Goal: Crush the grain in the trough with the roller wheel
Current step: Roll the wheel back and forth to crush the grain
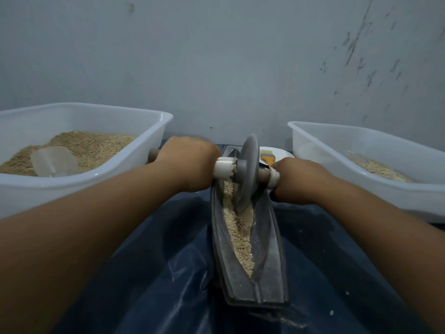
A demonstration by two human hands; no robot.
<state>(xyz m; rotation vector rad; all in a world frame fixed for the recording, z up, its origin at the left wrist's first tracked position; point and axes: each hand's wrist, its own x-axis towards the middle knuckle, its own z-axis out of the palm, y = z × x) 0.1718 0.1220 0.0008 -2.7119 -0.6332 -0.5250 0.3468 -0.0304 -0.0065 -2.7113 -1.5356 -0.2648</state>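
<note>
**A:** What sits at the centre?

**B:** A long, dark grey trough [269, 256], boat-shaped, running away from the viewer on a blue plastic sheet [149, 273]. Pale grain [238, 232] lies along its middle groove.

**A:** And the roller?

**B:** A grey roller wheel [245, 172] stands on edge in the far half of the trough, its lower rim down in the grain. An axle handle [225, 169] runs through its hub, sticking out to both sides, with white wrapping beside the wheel.

**A:** How are the hands placed?

**B:** The left hand [187, 162] is wrapped over the handle's left side, fingers curled around it, with the brown tip showing beyond the knuckles. The right hand [301, 179] grips the right side the same way, fingers closed around the bar.

**A:** What else is nearby?

**B:** A white tub [101, 184] on the left holds more grain and a clear scoop [54, 161]. Another white bin [342, 179] on the right holds a smaller amount of grain. Behind the wheel, a white plate [280, 151] carries a yellow-handled brush [267, 158]. A grey wall [228, 56] stands behind everything.
</note>
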